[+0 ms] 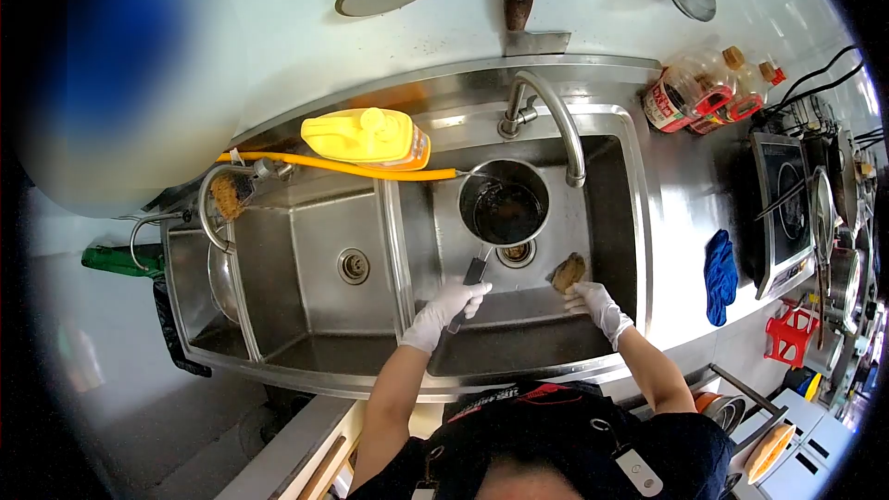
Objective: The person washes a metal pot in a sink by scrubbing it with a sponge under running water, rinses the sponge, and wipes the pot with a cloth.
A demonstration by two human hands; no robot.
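Note:
My left hand, in a white glove, is closed round the dark handle of a round metal pot. The pot stands over the drain in the right-hand sink basin, with dark liquid inside. Water runs into it from the end of a yellow hose. My right hand, also gloved, has its fingertips at a brown, crumpled cloth or sponge on the basin floor; its grip is partly hidden.
A curved faucet arches over the basin. The yellow jug stands behind the hose. At the right are bottles, a blue cloth and an induction cooker. A cleaver hangs on the back wall.

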